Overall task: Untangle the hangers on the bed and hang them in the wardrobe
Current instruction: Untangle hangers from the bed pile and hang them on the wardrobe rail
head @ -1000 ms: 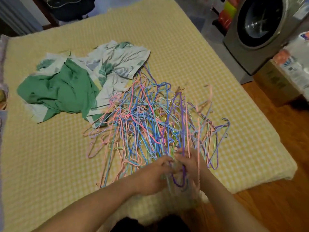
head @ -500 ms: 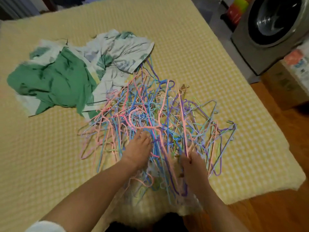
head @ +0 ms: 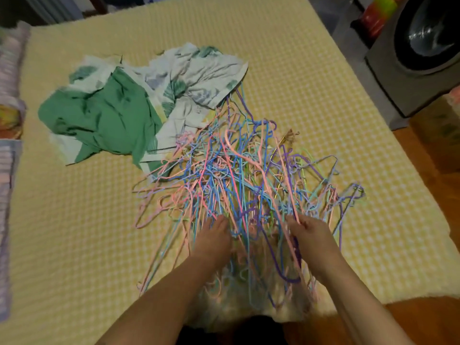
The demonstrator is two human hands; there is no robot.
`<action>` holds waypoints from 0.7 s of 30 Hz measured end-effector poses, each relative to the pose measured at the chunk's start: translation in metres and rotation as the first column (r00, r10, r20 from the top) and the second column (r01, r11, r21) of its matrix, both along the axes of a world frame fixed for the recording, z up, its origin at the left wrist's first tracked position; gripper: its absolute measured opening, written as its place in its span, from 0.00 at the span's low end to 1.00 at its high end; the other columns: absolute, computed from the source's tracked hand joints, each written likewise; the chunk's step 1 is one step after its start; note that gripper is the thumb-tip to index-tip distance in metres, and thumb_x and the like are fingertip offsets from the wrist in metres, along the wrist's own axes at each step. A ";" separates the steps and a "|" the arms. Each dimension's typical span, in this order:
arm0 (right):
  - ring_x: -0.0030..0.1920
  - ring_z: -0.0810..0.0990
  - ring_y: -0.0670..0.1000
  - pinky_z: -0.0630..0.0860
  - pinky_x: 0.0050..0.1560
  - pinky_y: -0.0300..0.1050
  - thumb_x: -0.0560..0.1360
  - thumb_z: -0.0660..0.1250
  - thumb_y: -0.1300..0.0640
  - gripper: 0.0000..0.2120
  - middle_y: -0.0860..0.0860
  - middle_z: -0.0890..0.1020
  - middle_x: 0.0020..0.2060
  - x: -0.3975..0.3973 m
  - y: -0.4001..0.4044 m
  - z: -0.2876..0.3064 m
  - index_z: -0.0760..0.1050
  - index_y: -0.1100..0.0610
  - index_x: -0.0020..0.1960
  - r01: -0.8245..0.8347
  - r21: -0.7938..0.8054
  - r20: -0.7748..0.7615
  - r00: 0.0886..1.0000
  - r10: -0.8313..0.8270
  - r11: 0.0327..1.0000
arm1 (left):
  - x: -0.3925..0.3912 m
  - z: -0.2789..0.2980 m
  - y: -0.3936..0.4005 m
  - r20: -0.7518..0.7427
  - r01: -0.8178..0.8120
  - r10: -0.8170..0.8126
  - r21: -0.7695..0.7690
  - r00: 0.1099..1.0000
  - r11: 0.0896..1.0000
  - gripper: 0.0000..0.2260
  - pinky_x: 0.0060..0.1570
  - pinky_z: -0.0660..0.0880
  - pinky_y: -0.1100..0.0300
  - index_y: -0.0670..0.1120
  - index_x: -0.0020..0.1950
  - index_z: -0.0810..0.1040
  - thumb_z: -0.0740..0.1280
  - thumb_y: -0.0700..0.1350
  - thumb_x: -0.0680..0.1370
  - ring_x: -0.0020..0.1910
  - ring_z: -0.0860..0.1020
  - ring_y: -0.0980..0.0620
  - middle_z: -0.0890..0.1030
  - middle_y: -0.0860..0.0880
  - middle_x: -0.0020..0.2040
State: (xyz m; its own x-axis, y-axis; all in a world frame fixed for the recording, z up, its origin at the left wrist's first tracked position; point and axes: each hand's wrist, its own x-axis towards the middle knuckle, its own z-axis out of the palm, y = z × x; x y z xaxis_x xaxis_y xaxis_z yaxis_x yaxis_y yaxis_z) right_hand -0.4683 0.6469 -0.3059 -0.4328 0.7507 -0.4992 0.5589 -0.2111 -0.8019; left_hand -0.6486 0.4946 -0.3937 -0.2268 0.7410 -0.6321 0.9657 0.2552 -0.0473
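Observation:
A tangled heap of thin wire hangers [head: 249, 180] in pink, blue, purple and green lies on the yellow bed [head: 74, 232], reaching to its near edge. My left hand [head: 214, 239] rests on the near side of the heap, its fingers pushed in among the wires. My right hand [head: 311, 235] grips a pink hanger and a few other wires at the heap's near right. The hangers' near ends hang over the mattress edge between my arms. No wardrobe is in view.
A crumpled green and leaf-print cloth [head: 129, 105] lies on the bed behind the heap, touching its far side. A washing machine [head: 420, 51] stands to the right, with a cardboard box [head: 440, 135] beside it on the wooden floor. Folded fabrics [head: 10, 95] line the left edge.
My hands have moved apart: the left one went forward into the heap, the right one shifted right and keeps its grip on hangers. The heap has spread a little.

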 end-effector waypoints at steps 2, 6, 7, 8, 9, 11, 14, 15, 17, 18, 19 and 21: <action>0.26 0.70 0.54 0.73 0.32 0.60 0.78 0.63 0.42 0.23 0.58 0.70 0.24 0.006 -0.001 0.004 0.71 0.61 0.36 0.001 -0.034 -0.005 1.000 -0.001 0.999 | 0.006 -0.006 0.007 0.041 -0.108 0.106 0.037 0.993 0.993 0.22 0.74 0.55 0.41 0.46 0.69 0.73 0.57 0.53 0.78 0.78 0.57 0.46 0.70 0.46 0.72; 0.23 0.69 0.54 0.74 0.26 0.52 0.80 0.66 0.54 0.21 0.55 0.69 0.23 0.008 -0.011 0.010 0.73 0.74 0.47 0.133 -0.194 -0.121 0.980 -0.158 0.972 | 0.022 -0.010 0.009 -0.046 -0.129 0.138 0.153 0.989 0.980 0.22 0.64 0.67 0.42 0.44 0.60 0.79 0.59 0.54 0.73 0.67 0.71 0.41 0.81 0.44 0.58; 0.23 0.69 0.54 0.75 0.27 0.53 0.79 0.67 0.51 0.23 0.55 0.70 0.23 0.007 -0.013 0.010 0.73 0.74 0.47 0.129 -0.177 -0.136 0.979 -0.154 0.976 | 0.025 -0.012 0.011 -0.079 -0.086 0.095 0.119 0.992 0.989 0.22 0.66 0.65 0.42 0.43 0.63 0.78 0.59 0.53 0.74 0.68 0.70 0.40 0.80 0.44 0.60; 0.24 0.70 0.54 0.75 0.29 0.57 0.77 0.67 0.48 0.25 0.55 0.70 0.23 0.005 -0.014 0.011 0.73 0.73 0.46 0.117 -0.149 -0.141 0.980 -0.138 0.982 | 0.027 -0.015 0.014 -0.100 -0.039 0.048 0.091 0.994 0.995 0.22 0.67 0.62 0.43 0.43 0.65 0.77 0.58 0.52 0.77 0.69 0.68 0.40 0.78 0.44 0.62; 0.24 0.70 0.53 0.76 0.31 0.59 0.77 0.67 0.47 0.25 0.55 0.70 0.24 0.004 -0.017 0.012 0.74 0.73 0.47 0.112 -0.142 -0.148 0.980 -0.133 0.983 | 0.028 -0.015 0.017 -0.131 -0.005 0.012 0.050 0.991 0.999 0.20 0.66 0.61 0.44 0.44 0.66 0.77 0.58 0.51 0.78 0.69 0.66 0.40 0.77 0.44 0.62; 0.23 0.70 0.51 0.74 0.29 0.53 0.81 0.65 0.53 0.21 0.54 0.69 0.24 0.001 -0.020 0.014 0.72 0.75 0.49 0.135 -0.209 -0.181 0.968 -0.174 0.969 | 0.028 -0.014 0.026 -0.223 0.022 -0.030 -0.036 0.974 0.999 0.19 0.62 0.60 0.46 0.47 0.65 0.78 0.56 0.52 0.80 0.66 0.64 0.41 0.76 0.46 0.63; 0.22 0.68 0.49 0.71 0.27 0.45 0.81 0.64 0.57 0.22 0.55 0.68 0.22 0.004 -0.026 0.020 0.68 0.80 0.49 0.112 -0.257 -0.213 0.962 -0.170 0.960 | 0.020 -0.017 0.029 -0.188 -0.115 0.098 -0.078 0.977 0.990 0.19 0.62 0.61 0.47 0.48 0.67 0.77 0.58 0.51 0.79 0.67 0.64 0.41 0.72 0.45 0.67; 0.21 0.68 0.50 0.70 0.27 0.46 0.81 0.65 0.57 0.23 0.55 0.68 0.22 0.008 -0.026 0.021 0.68 0.80 0.49 0.104 -0.261 -0.225 0.960 -0.165 0.960 | 0.015 -0.018 0.026 -0.120 -0.201 0.196 -0.028 0.973 0.979 0.19 0.62 0.63 0.47 0.47 0.65 0.77 0.59 0.51 0.78 0.66 0.66 0.42 0.71 0.45 0.66; 0.21 0.68 0.51 0.71 0.28 0.47 0.81 0.65 0.57 0.23 0.56 0.68 0.22 0.013 -0.024 0.022 0.68 0.81 0.49 0.087 -0.287 -0.238 0.958 -0.160 0.954 | 0.010 -0.015 0.019 0.030 -0.377 0.377 0.144 0.926 0.915 0.16 0.56 0.70 0.49 0.45 0.58 0.79 0.65 0.51 0.74 0.60 0.71 0.42 0.72 0.45 0.60; 0.21 0.68 0.51 0.71 0.28 0.46 0.81 0.63 0.58 0.22 0.56 0.68 0.22 0.013 -0.022 0.023 0.68 0.81 0.50 0.088 -0.304 -0.234 0.958 -0.164 0.949 | 0.013 -0.010 0.015 0.084 -0.451 0.444 0.234 0.892 0.861 0.13 0.49 0.73 0.50 0.44 0.52 0.79 0.67 0.49 0.70 0.53 0.74 0.41 0.73 0.44 0.55; 0.21 0.68 0.51 0.71 0.28 0.46 0.81 0.62 0.59 0.21 0.56 0.68 0.22 0.014 -0.020 0.023 0.68 0.81 0.50 0.087 -0.324 -0.232 0.958 -0.168 0.942 | 0.019 -0.002 0.012 0.131 -0.528 0.513 0.278 0.848 0.802 0.11 0.41 0.73 0.51 0.43 0.47 0.77 0.69 0.46 0.67 0.46 0.76 0.40 0.72 0.44 0.50; 0.20 0.68 0.50 0.69 0.29 0.46 0.82 0.62 0.59 0.22 0.56 0.68 0.22 0.013 -0.017 0.021 0.67 0.82 0.51 0.076 -0.358 -0.242 0.955 -0.171 0.931 | 0.031 -0.001 0.015 0.201 -0.659 0.628 0.272 0.752 0.701 0.07 0.38 0.74 0.50 0.44 0.46 0.78 0.65 0.43 0.70 0.44 0.78 0.39 0.74 0.44 0.48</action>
State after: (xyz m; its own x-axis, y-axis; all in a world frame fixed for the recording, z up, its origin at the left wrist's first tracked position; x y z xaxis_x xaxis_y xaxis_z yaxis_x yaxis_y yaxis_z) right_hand -0.4552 0.6296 -0.2854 -0.4990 0.6110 -0.6146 0.2882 -0.5518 -0.7826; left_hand -0.6174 0.5094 -0.3943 -0.6773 0.5905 -0.4389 0.5565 0.8014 0.2194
